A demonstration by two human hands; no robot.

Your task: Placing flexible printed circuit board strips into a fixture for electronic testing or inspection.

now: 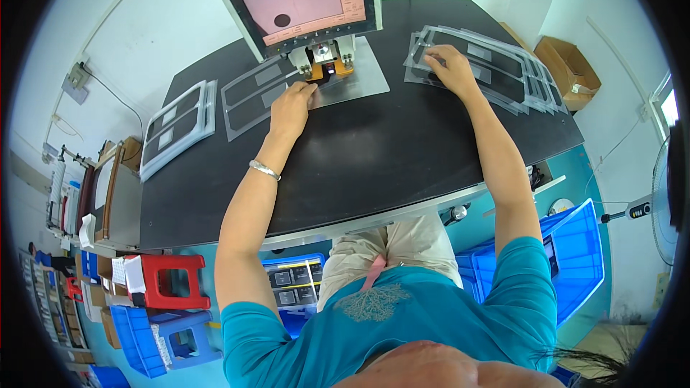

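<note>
Near the table [388, 165]'s far edge, a sheet [270, 95] is touched by the curled left hand [291, 109]; the far-right stack [499, 75] could be skewed if dragged by the bent right hand [451, 72]. Finger grips cannot be told.

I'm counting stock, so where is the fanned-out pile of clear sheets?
In the head view, the fanned-out pile lies on the right of the black table, with the right hand at its left side and an open cardboard box beyond.

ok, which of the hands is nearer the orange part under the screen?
Left. The left hand is just below and left of the orange part; the right hand is well off to the right, at the fanned clear sheets.
</note>
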